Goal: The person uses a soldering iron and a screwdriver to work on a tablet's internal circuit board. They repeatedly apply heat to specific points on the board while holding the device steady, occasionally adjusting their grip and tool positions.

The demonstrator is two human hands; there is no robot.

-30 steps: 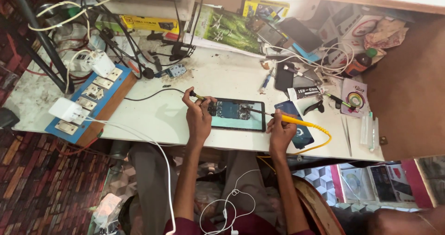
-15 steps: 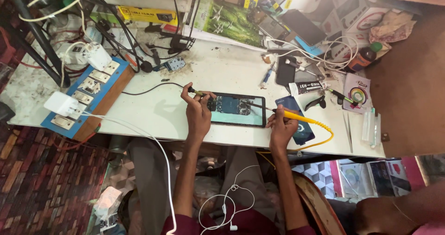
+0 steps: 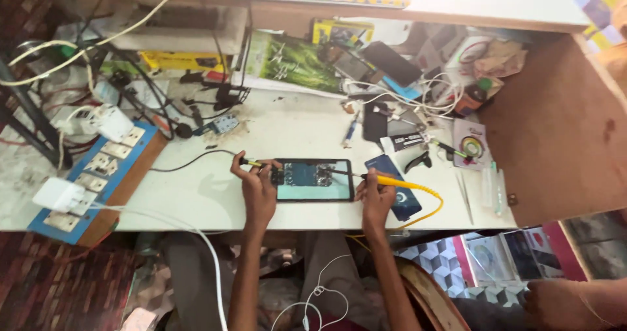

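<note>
An opened phone (image 3: 313, 181) with its circuit board showing lies flat on the white workbench (image 3: 196, 194). My left hand (image 3: 258, 186) rests at its left edge and grips a thin probe with a black cord (image 3: 196, 161), tip on the board. On the other side, my right hand (image 3: 375, 197) holds a yellow-handled probe (image 3: 392, 182) whose tip reaches over the board's right part. A yellow cable (image 3: 431, 207) loops from that probe over the bench edge.
A dark blue phone (image 3: 400, 197) lies just right of my right hand. A blue switch board with plugged adapters (image 3: 98, 174) sits at the left. Tangled cables, phones, tools and boxes (image 3: 392, 82) crowd the back. Tweezers (image 3: 465, 197) lie at the right. Another person's hand (image 3: 555, 301) shows at bottom right.
Both hands stay on the opened phone with their probes. The view has shifted slightly, showing more of the shelf at the back.
</note>
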